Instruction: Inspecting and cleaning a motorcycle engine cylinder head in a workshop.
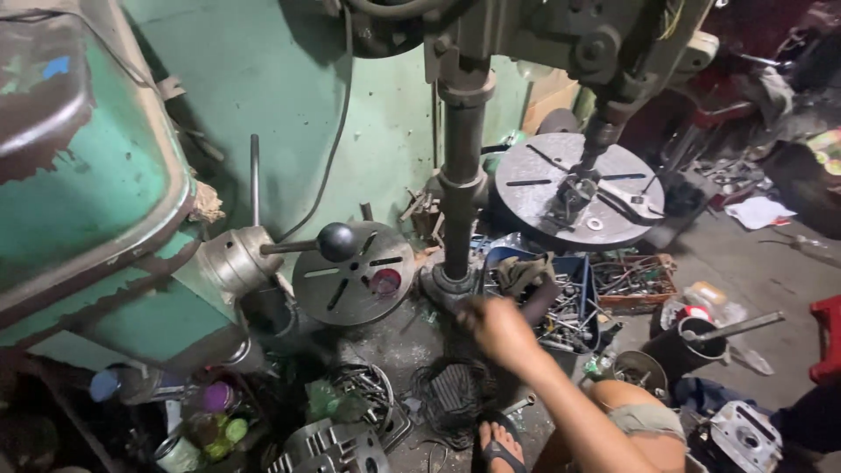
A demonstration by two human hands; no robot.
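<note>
Your right hand (pixel 498 328) reaches toward the blue crate (pixel 580 267) by the drill column (pixel 462 175), finger spread indiscernible through blur, apparently empty; pick slowly among the loose parts.

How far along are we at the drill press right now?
Done: a metal piece sits on the round table under the drill spindle, with a wrench beside it. In hand: the right hand, blurred, is down by the blue crate of loose tools; its grip is unclear. Left: no hand is at the drill.
</note>
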